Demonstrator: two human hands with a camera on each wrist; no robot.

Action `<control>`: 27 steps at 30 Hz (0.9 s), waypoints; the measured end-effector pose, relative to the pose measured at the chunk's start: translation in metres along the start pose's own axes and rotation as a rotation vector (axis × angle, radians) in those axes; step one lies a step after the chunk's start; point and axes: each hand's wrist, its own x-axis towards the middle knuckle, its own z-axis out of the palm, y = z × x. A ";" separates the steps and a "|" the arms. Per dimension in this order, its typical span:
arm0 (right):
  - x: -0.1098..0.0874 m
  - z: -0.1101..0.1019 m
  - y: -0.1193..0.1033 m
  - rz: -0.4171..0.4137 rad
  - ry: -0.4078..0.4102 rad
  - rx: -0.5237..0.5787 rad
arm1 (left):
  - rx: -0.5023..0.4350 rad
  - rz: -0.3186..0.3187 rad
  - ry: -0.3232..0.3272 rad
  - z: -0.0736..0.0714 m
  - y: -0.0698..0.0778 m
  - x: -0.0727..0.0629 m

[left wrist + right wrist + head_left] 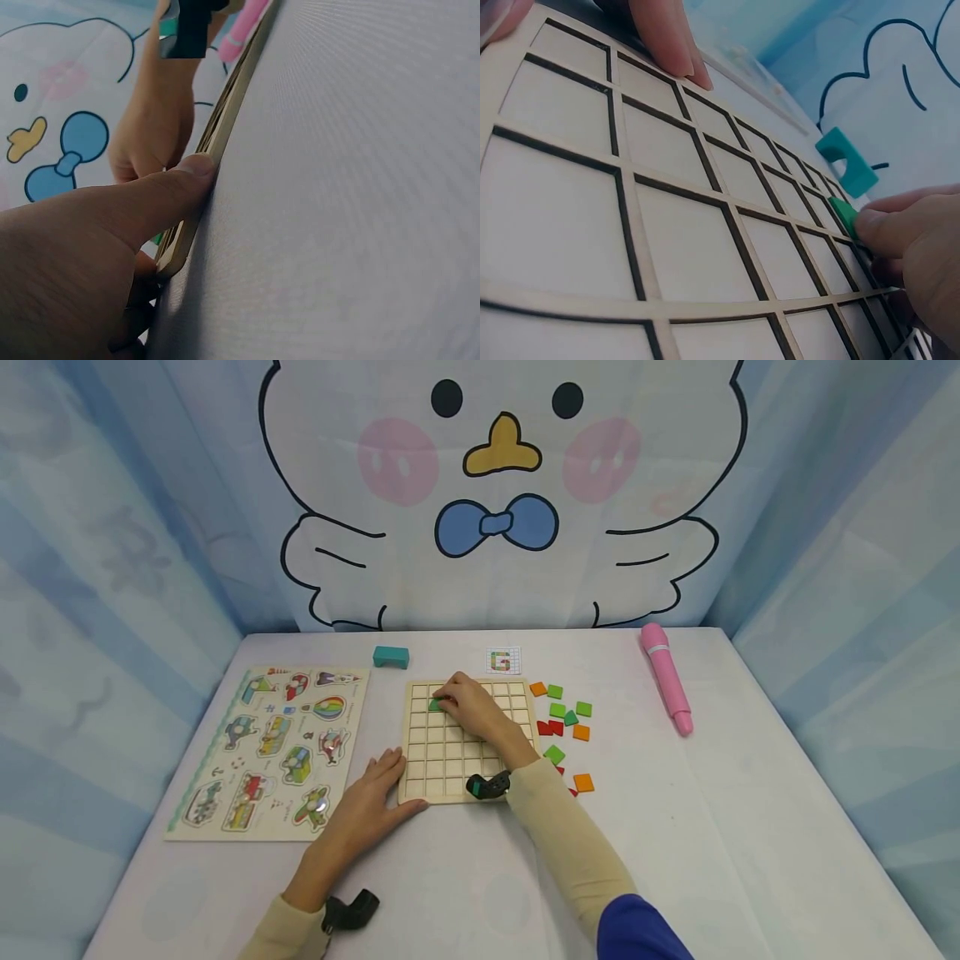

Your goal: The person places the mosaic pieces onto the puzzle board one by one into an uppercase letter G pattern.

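Observation:
My right hand (472,706) pinches a small green tile (435,704) between thumb and fingertips at the upper left of a wooden grid board (431,781). In the right wrist view the green tile (845,215) touches the far part of the grid; its full outline is hidden by the fingers. My left hand (375,797) rests at the board's near left corner. Its thumb (169,195) lies along the front edge, and the other fingers touch the left edge. A small card (503,660) with a coloured G-like pattern lies behind the board.
Right of the board are scattered orange, red and green tiles (557,710). A picture puzzle board (225,760) lies at left. A teal block (391,657) stands at the back, and a pink microphone-shaped object (667,681) lies at right. Curtains enclose the table.

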 end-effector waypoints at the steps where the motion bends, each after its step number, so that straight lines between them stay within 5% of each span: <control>1: 0.000 0.000 0.000 -0.002 0.001 -0.003 | -0.001 0.000 0.000 0.000 0.000 0.000; 17: -0.003 0.003 -0.003 -0.008 0.017 -0.045 | -0.003 -0.002 0.003 -0.001 0.002 -0.001; 27: -0.013 -0.006 -0.001 0.000 0.108 -0.024 | 0.008 0.000 0.011 -0.001 0.002 -0.001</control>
